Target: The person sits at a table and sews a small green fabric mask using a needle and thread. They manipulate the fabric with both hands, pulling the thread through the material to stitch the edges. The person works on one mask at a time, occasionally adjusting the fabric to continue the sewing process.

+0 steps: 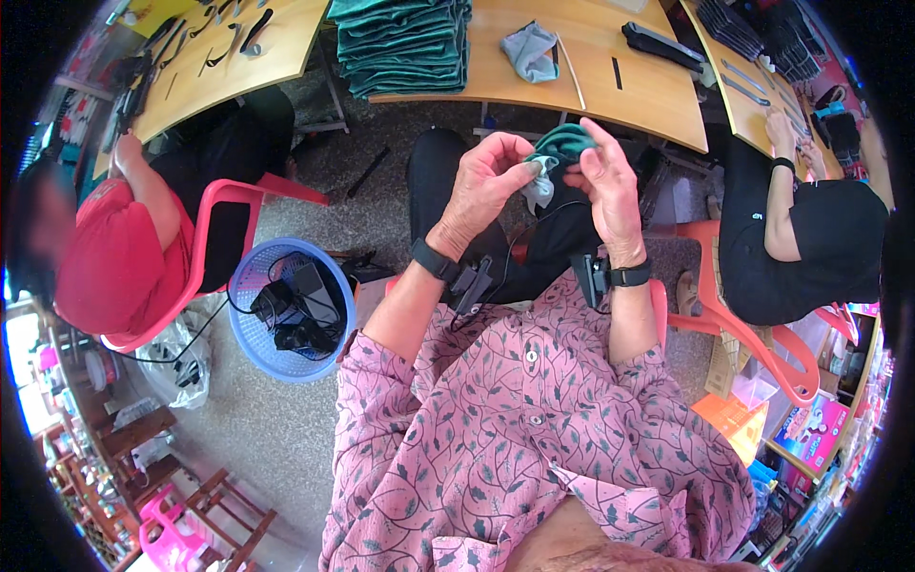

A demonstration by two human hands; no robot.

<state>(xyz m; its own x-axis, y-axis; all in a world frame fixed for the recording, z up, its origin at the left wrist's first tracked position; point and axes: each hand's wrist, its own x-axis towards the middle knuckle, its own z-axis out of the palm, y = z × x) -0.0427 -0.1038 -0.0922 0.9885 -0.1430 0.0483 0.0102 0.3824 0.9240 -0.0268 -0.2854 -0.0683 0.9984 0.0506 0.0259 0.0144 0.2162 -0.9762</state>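
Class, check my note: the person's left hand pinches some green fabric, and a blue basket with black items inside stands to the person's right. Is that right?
Not quite: the side is wrong. The head view shows the blue basket with black items inside standing to the person's left. The left hand does pinch some green fabric.

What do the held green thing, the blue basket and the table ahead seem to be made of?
Green thing: probably matte fabric, as it bends into soft folds.
Basket: likely moulded plastic, slight sheen, judging by its perforated wall.
Table: wood or wood-look laminate with a smooth, yellowish top; I can't tell which.
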